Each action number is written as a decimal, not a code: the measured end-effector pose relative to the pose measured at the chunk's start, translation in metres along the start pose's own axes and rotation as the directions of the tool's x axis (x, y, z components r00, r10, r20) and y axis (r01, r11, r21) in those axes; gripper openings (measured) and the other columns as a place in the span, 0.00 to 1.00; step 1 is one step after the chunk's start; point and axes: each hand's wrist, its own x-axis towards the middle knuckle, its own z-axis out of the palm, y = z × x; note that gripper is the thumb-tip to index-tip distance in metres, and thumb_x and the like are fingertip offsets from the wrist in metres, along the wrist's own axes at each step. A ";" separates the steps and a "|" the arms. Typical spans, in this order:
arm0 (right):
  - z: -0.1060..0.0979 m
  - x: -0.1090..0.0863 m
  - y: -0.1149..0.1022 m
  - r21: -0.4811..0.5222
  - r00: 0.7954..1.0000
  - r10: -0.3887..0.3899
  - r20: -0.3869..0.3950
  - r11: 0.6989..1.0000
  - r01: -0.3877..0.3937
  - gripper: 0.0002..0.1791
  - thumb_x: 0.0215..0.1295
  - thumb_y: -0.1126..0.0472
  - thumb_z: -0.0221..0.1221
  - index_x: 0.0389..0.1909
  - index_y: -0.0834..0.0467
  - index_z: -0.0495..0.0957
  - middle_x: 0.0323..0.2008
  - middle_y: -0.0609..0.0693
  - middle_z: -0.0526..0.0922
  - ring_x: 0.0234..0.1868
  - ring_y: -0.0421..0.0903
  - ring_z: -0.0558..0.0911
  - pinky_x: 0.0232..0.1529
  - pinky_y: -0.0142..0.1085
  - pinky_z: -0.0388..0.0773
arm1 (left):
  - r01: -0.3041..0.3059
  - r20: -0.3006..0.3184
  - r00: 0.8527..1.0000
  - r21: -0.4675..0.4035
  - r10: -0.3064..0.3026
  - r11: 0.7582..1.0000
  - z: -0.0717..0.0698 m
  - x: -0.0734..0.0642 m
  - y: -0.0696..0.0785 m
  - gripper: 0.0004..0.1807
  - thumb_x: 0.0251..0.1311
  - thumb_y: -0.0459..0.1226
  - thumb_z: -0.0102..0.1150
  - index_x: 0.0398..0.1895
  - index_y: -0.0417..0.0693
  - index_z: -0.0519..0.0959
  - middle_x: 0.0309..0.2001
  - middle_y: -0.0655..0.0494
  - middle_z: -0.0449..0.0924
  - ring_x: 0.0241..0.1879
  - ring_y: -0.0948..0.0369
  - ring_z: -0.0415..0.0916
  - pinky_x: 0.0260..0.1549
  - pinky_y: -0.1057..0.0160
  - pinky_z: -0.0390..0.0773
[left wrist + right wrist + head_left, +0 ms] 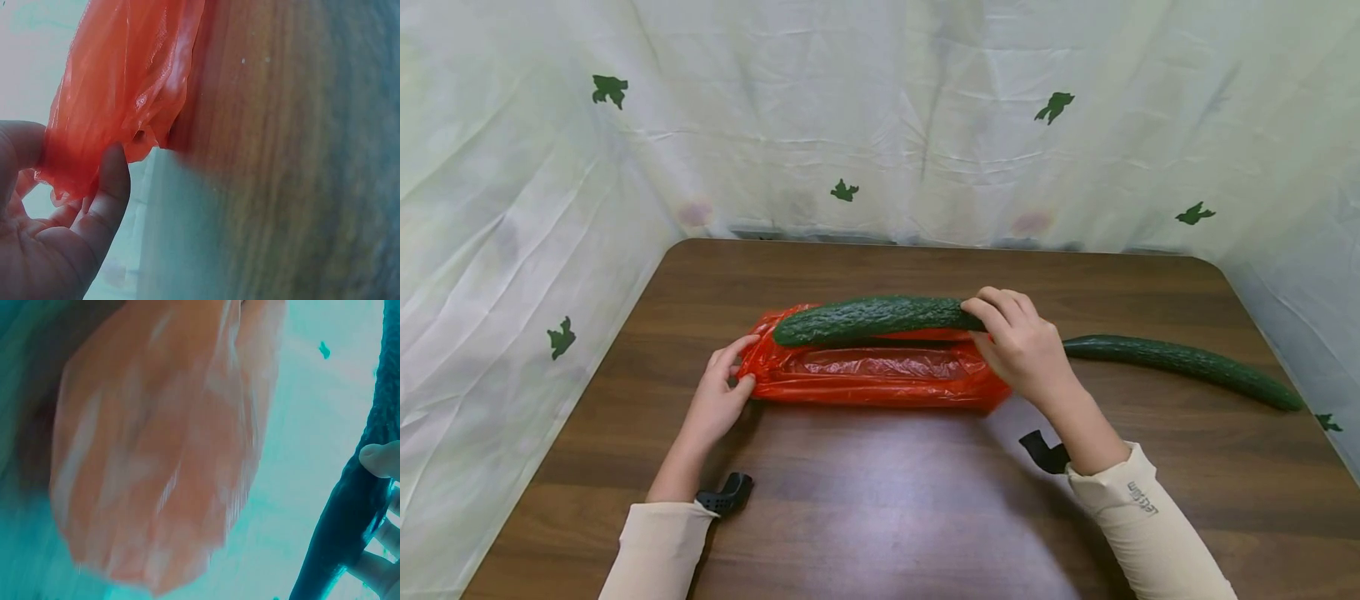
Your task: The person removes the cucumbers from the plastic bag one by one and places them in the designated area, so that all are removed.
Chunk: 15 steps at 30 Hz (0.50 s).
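From the head, the left hand (718, 396) grips the left end of a red plastic bag (880, 393), whose long opening faces up on the wooden table (880, 475). The right hand (1026, 342) grips the right end of the held cucumber (880, 318), which lies across the far side of that opening; whether it touches the plastic is unclear. A second cucumber (1187, 360) rests on the table to the right. The step in hand looks like bagging the first one; the next move probably calls for lowering it through the opening while the left end stays spread.

From the left wrist, fingers pinch the bunched plastic.

From the right wrist, thumb and fingers wrap the held cucumber, beside the bag.
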 end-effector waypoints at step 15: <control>-0.064 -0.059 0.046 -0.065 0.981 0.191 0.024 0.980 -0.189 0.19 0.58 0.56 0.58 0.46 0.65 0.72 0.46 0.59 0.74 0.46 0.59 0.71 0.31 0.53 0.74 | 0.002 0.008 1.000 -0.005 -0.002 1.000 0.000 0.000 -0.002 0.29 0.56 0.26 0.45 0.62 0.52 0.63 0.52 0.42 0.58 0.31 0.52 0.66 0.15 0.62 0.73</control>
